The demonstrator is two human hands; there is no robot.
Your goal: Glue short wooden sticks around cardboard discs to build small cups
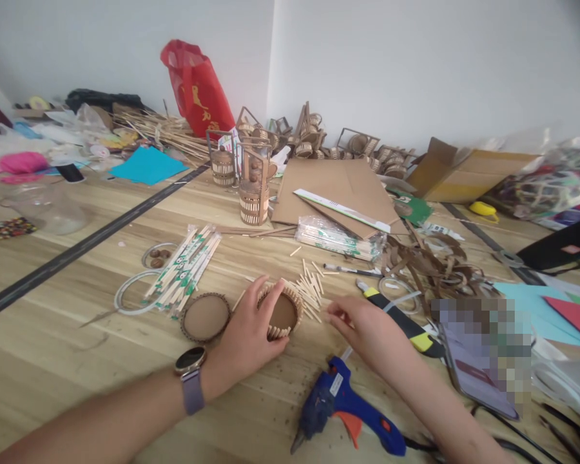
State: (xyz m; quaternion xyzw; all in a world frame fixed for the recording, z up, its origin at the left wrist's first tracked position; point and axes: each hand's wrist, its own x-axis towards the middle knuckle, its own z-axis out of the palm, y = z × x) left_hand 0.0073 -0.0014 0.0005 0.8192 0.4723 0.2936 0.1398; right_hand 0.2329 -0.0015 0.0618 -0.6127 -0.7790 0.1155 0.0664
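My left hand point(251, 332) is wrapped round a small round cardboard basket point(283, 312) ringed with short wooden sticks, holding it on the wooden table point(101, 361). A watch sits on that wrist. My right hand point(362, 328) reaches into the pile of short cut sticks point(312, 290) just right of the basket, its fingertips pinched together at the pile; what they hold is too small to see. A flat round cardboard disc point(205, 317) lies left of my left hand. A blue glue gun point(348, 412) lies below my right forearm.
Wrapped chopsticks point(183, 270) lie at left, a bagged bundle point(338, 238) by brown cardboard sheets point(338, 187). Finished stick baskets point(254, 193) stand behind. A yellow-black knife point(401, 319), cardboard strips point(425, 264), coloured paper point(147, 165), a red bag point(198, 87) and a phone point(483, 367) surround the spot.
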